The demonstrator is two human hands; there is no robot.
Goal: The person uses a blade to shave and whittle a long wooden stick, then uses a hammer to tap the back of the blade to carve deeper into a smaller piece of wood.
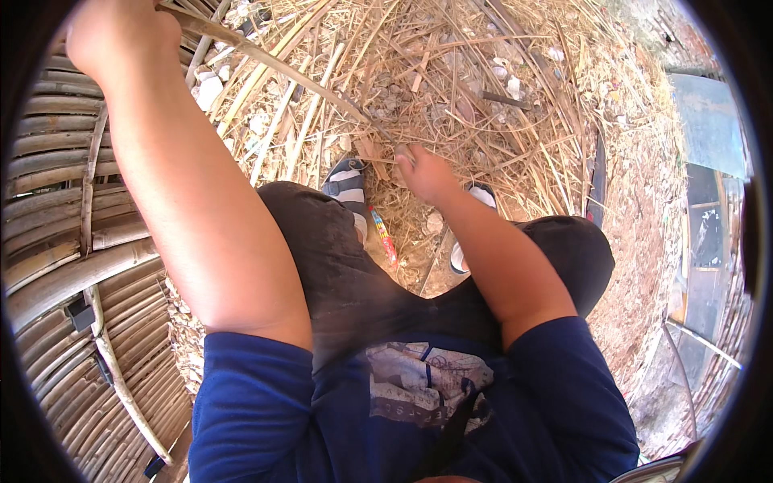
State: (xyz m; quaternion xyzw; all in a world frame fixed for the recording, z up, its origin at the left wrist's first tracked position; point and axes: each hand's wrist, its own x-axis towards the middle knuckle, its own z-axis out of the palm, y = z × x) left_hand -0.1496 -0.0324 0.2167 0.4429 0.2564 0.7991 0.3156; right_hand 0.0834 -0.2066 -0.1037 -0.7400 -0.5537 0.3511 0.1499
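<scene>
My left arm stretches up to the far left, where my left hand is closed on a long, pale bamboo strip. Its fingers are partly cut off by the picture's edge. From there the strip slants down to the right, toward my right hand between my knees. That hand is closed in a fist, thumb uppermost, at the strip's lower end. A thin, darker length shows just beyond its fingers; whether this is the strip's end or a tool, I cannot tell.
Loose bamboo strips and straw-like shavings cover the ground ahead. A red and yellow wrapper lies between my sandalled feet. A bamboo slat wall stands close on the left. Blue-grey panels stand at the right.
</scene>
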